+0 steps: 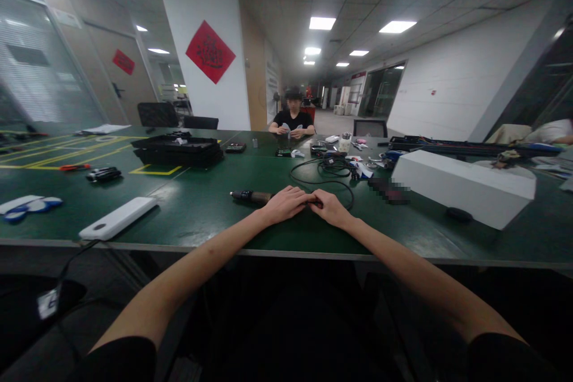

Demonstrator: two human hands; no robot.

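An electric screwdriver (256, 197) lies level over the green table, its tip pointing left. My left hand (289, 203) is closed over the rear part of its body. Close beside it, my right hand (330, 209) pinches the tail end, where the cable seems to join; the fingers partly hide that spot. A dark cable (308, 181) loops away behind my hands and runs into a tangle of cords further back.
The green table (192, 209) carries a white oblong device (119, 218) at left, a black tray (179, 149) behind, and orange-handled pliers (74, 167). A long white box (465, 185) stands at right. Across the table sits a person (293, 119) holding pale pieces.
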